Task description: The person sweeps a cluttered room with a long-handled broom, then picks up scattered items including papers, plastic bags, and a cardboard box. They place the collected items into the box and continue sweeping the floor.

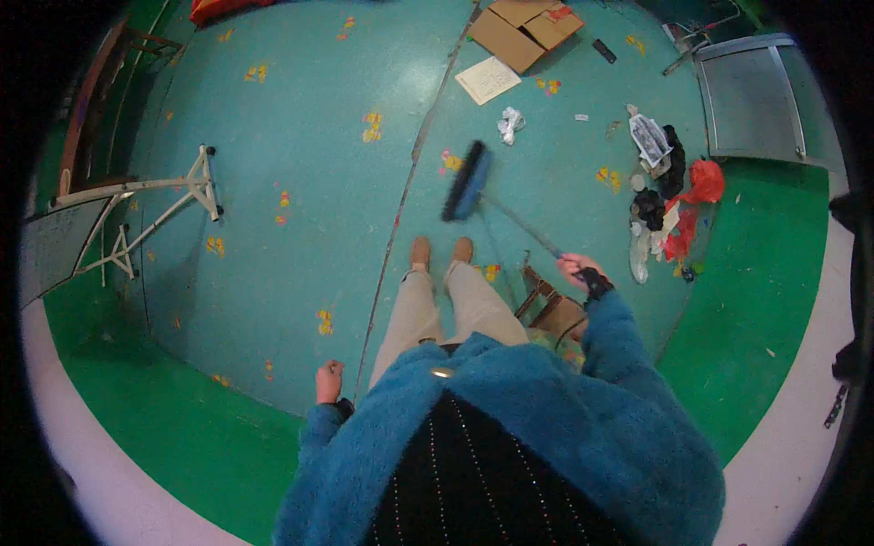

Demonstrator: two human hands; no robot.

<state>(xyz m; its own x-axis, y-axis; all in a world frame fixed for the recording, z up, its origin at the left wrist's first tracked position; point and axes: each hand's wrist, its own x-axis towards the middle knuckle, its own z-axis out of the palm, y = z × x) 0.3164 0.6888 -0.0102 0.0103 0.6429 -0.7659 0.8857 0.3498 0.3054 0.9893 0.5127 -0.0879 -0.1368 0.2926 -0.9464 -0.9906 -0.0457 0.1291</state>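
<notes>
My right hand (574, 267) is wrapped round the thin handle of a broom (472, 187). Its blue head with dark bristles is tilted up toward the left, just beyond my shoes, and looks slightly blurred. I cannot tell whether the bristles touch the floor. Down by my left thigh hangs my left hand (330, 382), fingers curled in, with nothing visible in it. A crumpled white plastic bag (511, 126) lies on the floor beyond the broom head. To the right is a heap of litter with a red plastic bag (704, 182), black bags and wrappers.
A cardboard box (523, 35), a paper sheet (488, 80) and a black remote-like object (604, 51) lie far ahead. A grey cabinet (751, 100) stands at right. White metal table legs (196, 182) stick out at left. A wooden chair-like frame (551, 300) sits beside my right leg.
</notes>
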